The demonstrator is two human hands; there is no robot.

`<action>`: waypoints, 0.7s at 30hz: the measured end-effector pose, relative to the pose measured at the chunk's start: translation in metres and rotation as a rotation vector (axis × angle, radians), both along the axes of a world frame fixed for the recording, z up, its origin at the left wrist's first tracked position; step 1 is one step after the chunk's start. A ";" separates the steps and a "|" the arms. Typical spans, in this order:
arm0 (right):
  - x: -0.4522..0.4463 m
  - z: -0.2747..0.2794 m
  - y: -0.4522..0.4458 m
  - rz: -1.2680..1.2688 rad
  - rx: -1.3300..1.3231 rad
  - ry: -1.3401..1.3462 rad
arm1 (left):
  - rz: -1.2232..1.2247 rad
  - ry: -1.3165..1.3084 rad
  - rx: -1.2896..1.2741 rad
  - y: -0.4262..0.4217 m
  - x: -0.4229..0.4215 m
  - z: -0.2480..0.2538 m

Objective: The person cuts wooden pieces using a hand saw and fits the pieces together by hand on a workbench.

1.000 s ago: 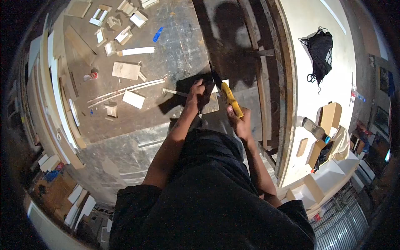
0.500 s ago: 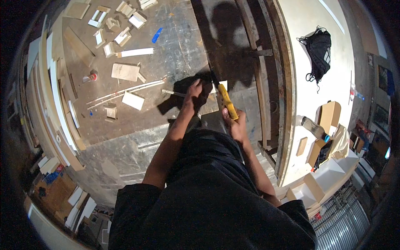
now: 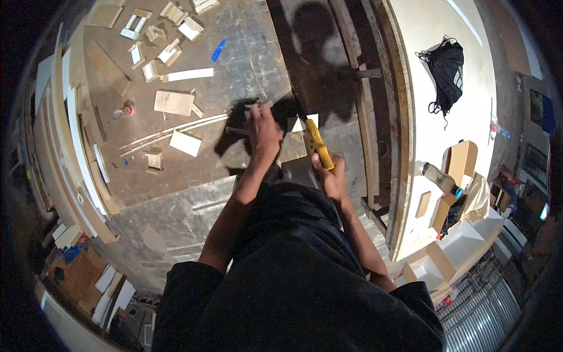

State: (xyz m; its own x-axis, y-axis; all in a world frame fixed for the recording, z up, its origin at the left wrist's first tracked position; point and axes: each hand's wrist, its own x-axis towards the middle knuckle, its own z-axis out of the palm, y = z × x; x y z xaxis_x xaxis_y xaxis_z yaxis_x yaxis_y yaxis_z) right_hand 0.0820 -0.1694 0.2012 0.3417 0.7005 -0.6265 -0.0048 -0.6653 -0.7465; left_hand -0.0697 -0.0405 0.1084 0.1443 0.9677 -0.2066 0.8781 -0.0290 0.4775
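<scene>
A yellow-handled handsaw [image 3: 318, 144] is gripped in my right hand [image 3: 332, 179], its dark narrow blade pointing away from me along the table edge. Just left of the blade, my left hand [image 3: 265, 132] hovers over the tabletop with its fingers spread, slightly blurred, holding nothing I can see. A small white-faced piece [image 3: 297, 124] lies between my hands by the saw. Nearer my body is a pale wooden piece [image 3: 293, 151], partly in shadow. A thin strip [image 3: 237, 130] lies beside my left hand in its shadow.
Several small wooden assemblies [image 3: 170, 53] lie at the far left of the worktable [image 3: 246, 53], with a flat block [image 3: 175, 102] and long thin strips [image 3: 176, 130] nearer. Timber rails [image 3: 366, 105] run along the right. Beyond them, a pale board holds a black bag [image 3: 448, 76] and a bottle [image 3: 441, 179].
My left hand has shifted left, away from the saw blade, and its fingers have spread. My right hand keeps its hold on the handsaw in nearly the same place.
</scene>
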 end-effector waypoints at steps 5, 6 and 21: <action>-0.005 -0.005 -0.004 -0.036 0.080 0.004 | 0.120 -0.131 0.337 0.009 0.049 -0.057; -0.005 -0.003 -0.003 -0.046 0.100 -0.003 | 0.135 -0.071 0.347 0.011 0.054 -0.064; -0.005 0.002 0.005 -0.055 0.029 0.129 | 0.091 0.257 0.542 -0.002 0.057 -0.084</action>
